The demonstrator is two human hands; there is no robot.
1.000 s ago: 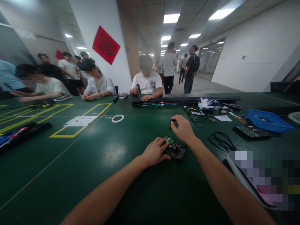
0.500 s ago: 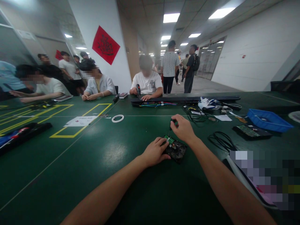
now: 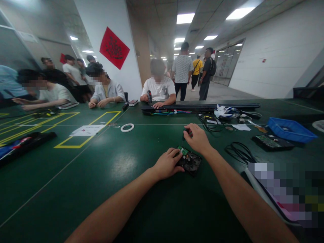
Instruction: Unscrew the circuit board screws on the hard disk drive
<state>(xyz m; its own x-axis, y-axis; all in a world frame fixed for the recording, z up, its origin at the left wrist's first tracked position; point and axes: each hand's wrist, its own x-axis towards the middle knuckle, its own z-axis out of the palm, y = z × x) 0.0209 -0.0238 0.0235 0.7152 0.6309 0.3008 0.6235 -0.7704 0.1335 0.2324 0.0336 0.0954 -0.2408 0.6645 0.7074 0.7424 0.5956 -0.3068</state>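
Left hand (image 3: 168,164): laid on the left end of a black case (image 3: 193,165), thumb and fingers parted and touching it; whether it grips the case or merely steadies it cannot be told. Right hand (image 3: 196,138): thumb and forefinger pinching the dark handle of a screwdriver (image 3: 185,134), held nearly upright over the far edge of the case. Contact of the tip cannot be confirmed. The case lies flat on the green table (image 3: 121,189), in front of the person, with a green circuit board (image 3: 182,151) exposed at its far left corner.

To the right, a coiled black cable (image 3: 249,156) lies near the right forearm; beyond it, a second black case (image 3: 272,142) sits just beside a blue tray (image 3: 301,136). To the left, well apart from the hands, are a white ring (image 3: 127,131) and a white sheet (image 3: 87,130). Across the table, a seated person (image 3: 159,88) holds a power tool (image 3: 149,97) beside long black bars (image 3: 199,106).
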